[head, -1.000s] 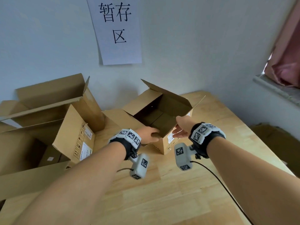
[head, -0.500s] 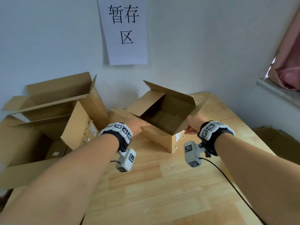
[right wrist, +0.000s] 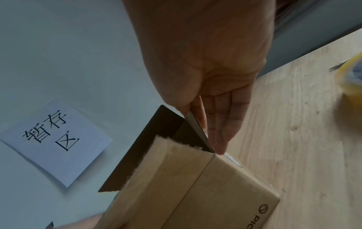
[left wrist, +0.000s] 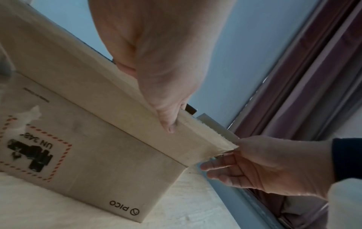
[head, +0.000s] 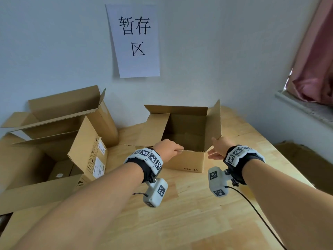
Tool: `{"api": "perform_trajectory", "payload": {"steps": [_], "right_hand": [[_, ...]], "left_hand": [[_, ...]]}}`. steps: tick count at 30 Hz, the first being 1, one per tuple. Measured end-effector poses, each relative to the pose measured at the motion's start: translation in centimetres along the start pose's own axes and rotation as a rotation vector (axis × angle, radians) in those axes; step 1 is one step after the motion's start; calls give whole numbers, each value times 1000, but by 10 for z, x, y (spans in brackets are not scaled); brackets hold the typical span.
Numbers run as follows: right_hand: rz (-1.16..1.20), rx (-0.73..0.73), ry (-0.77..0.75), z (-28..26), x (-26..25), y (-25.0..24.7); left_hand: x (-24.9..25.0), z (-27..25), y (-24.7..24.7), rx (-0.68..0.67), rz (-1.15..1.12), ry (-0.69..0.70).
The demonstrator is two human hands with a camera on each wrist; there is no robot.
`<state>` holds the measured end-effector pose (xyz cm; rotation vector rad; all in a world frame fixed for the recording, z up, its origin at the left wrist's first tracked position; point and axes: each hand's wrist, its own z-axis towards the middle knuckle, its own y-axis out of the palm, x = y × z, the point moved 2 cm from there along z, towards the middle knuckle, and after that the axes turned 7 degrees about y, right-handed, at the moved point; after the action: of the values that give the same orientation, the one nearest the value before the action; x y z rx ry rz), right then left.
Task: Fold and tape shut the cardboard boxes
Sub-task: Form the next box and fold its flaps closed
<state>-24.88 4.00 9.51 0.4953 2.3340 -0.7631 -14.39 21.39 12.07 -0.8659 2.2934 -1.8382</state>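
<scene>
While left hand (head: 168, 149) pinches the box (head: 187, 161) flap, right hand (head: 219, 149) touches it, fingers straight.

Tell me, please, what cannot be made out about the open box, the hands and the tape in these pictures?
- Left hand fingers: hidden in the head view behind the near flap of the PICO box.
- Tape roll: blurred and cut by the right-wrist frame edge.
- Label print: blurred in the left-wrist view.
- Right hand fingertips: hidden in the head view beside the upright side flap.

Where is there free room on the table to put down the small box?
Bare wood of the table lies in front of the small box, between the forearms, toward the near edge. The left side is crowded with big open boxes.
</scene>
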Motion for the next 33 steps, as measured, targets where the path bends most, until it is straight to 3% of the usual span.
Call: {"api": "perform_trajectory", "payload": {"steps": [8, 14, 18, 21, 27, 33], "right_hand": [[32, 75, 6, -6, 8, -15], [15, 43, -141, -3, 13, -29], [-35, 65, -185, -2, 16, -33], [-96, 62, -192, 4, 17, -36], [-227, 192, -206, 10, 6, -53], [-405, 121, -230, 12, -6, -63]], "left_hand": [[40, -4, 0, -31, -44, 57], [49, -11, 2, -69, -113, 110], [37, -23, 2, -245, -33, 143], [20, -36, -3, -353, -39, 58], [-5, -33, 9, -266, 12, -159], [0, -12, 24, -246, 178, -193]]}}
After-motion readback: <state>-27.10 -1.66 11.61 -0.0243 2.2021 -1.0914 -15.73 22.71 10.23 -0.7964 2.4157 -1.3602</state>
